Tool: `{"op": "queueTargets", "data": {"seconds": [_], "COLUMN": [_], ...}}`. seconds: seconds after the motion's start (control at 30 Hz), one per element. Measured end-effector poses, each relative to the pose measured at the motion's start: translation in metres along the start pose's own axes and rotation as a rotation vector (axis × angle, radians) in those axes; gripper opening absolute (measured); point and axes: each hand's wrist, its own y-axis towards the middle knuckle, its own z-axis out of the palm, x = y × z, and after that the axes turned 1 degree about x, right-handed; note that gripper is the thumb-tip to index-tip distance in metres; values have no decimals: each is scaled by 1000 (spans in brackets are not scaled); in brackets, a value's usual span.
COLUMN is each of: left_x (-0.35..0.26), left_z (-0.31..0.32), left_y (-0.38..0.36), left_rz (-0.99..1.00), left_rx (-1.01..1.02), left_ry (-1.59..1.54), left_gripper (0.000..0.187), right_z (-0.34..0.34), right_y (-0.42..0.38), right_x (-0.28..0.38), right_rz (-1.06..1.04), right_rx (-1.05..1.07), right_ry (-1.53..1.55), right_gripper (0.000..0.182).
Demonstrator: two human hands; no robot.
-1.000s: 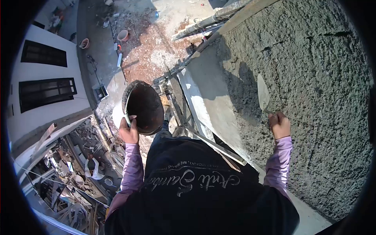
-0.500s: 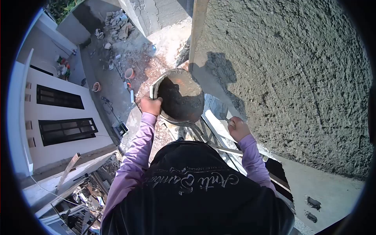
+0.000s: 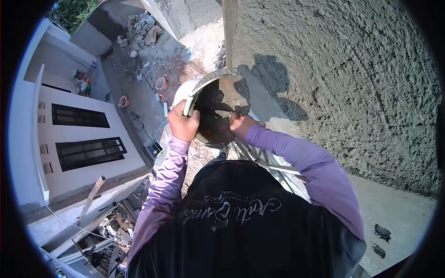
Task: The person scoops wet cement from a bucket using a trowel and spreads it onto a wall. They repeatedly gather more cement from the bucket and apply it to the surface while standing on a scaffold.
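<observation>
My left hand [image 3: 184, 123] grips the rim of a bucket [image 3: 236, 90] that is tilted so its opening faces me. Wet grey mortar coats the inside, and a dark shadow covers part of it. At the bucket's right side, my right hand [image 3: 241, 125] is closed at the opening, its fingers wrapped round something I cannot make out. To the right stands a wall [image 3: 343, 83] with rough mortar on it and smoother grey parts near its left edge.
Far below lie two small buckets [image 3: 161, 83] [image 3: 123, 101] and a rubble pile [image 3: 147, 31]. A white building with dark windows [image 3: 79, 116] is at left. Scrap wood [image 3: 109, 238] fills the lower left. Planks or poles [image 3: 273, 169] run beneath my right arm.
My right hand has moved left from beside the wall to the bucket's opening. The bucket has tipped further, showing its white outer side, and the view has shifted slightly.
</observation>
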Motion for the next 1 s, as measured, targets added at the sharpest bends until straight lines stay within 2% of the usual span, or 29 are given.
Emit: {"op": "queueTargets", "data": {"seconds": [0.03, 0.1, 0.17, 0.2, 0.27, 0.33, 0.37, 0.47, 0.5, 0.6, 0.63, 0.7, 0.73, 0.8, 0.87, 0.93, 0.97, 1.0], "left_x": [-3, -8, -2, 0, -5, 9, 12, 15, 11, 11, 15, 34, 40, 55, 46, 34, 25, 18], "left_z": [0, -5, -4, -2, -5, -8, -13, -11, -8, 7, 10, 10, 12, 1, -6, -11, -9, -9], "left_y": [-1, -17, -27, -31, -29, -28, -32, -45, -50, -44, -37, -30, -28, -32, -39, -47, -46, -45], "left_rz": [5, -64, 33, 84, 8, 28, -7, -22, -31, 16, 11, -89, -124, -124, -38, 63, 138, 213], "left_rx": [-37, -46, -43, -35, -67, -87, -28, 38, 59, -10, -35, -35, -109, -132, -152, -105, -112, -121], "left_ry": [3, 6, 91, 126, 121, 84, 117, 121, 119, 56, 69, 86, -4, -23, 4, 11, -23, -56], "left_gripper": [9, 9, 11, 12, 14, 12, 11, 10, 10, 14, 12, 7, 13, 11, 10, 9, 9, 9], "right_z": [-27, -68, -73, -47, 9, -22, -31, -1, -12, -12, -6, -9, -15, -21, -38, -30, -24, -21], "right_y": [-1, 17, 39, 41, 27, 3, -5, 6, 9, 17, 21, -3, -13, -35, -40, -30, -16, -3], "right_x": [-1, -6, -17, -8, 11, 6, 6, -32, -34, 22, 33, 48, 48, 30, 9, -15, -27, -25], "right_rz": [-32, 148, 335, 284, 196, 87, 27, 455, 456, 229, 174, 108, 70, -40, 102, 403, 562, 598], "right_rx": [-98, -33, 47, 71, 129, 226, 276, 138, 174, 196, 330, 144, 42, -85, -63, 102, 276, 319], "right_ry": [7, -17, -47, -7, 68, 152, 204, 523, 442, 219, 153, -6, -86, -149, -57, 99, 325, 506], "right_gripper": [29, 30, 30, 29, 27, 27, 27, 27, 28, 33, 30, 23, 20, 18, 21, 25, 31, 32]}}
